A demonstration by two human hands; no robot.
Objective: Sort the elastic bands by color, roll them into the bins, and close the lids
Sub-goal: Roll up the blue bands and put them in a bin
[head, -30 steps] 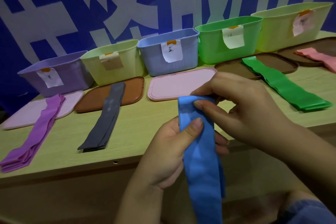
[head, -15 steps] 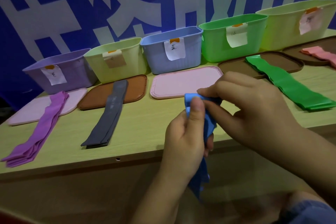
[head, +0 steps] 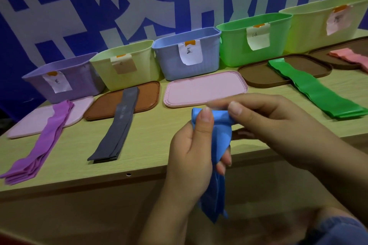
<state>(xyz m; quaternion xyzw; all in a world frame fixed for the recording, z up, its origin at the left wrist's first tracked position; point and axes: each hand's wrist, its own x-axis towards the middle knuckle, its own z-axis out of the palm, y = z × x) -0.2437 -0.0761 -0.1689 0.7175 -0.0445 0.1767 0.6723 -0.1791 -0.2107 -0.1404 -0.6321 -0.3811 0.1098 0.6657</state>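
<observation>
At the far left of the desk (head: 151,145), a purple bin (head: 65,83) stands open with a paper label on its front; interior not visible from here. In front of it lies a pale pink lid (head: 29,123), with the purple bands (head: 39,145) stacked across its right part and trailing toward the desk's near edge. Next along, a pale yellow-green bin (head: 127,65), labelled, contents hidden. Before it a brown lid (head: 147,97) carries one end of the dark grey bands (head: 115,135), which run down onto the wood. Centre: a light blue bin (head: 171,61), labelled, inside unseen, with a pink lid (head: 207,89) flat in front and nothing on it. Over the desk's front edge, the left hand (head: 191,157) grips the blue band (head: 219,137), thumb pressed on its rolled top, fingers (head: 225,163) curled round the hanging part. The right hand (head: 278,125) pinches the same rolled end between thumb and forefinger. The band's loose tail hangs below the desk edge. Further right, a green bin (head: 264,42), labelled, with a dark brown lid (head: 256,75) bearing one end of the green bands (head: 318,91). Far right, a large pale yellow bin (head: 310,30), labelled, and another brown lid (head: 322,55) holding pink bands (head: 352,55), partly cut off by the frame.
</observation>
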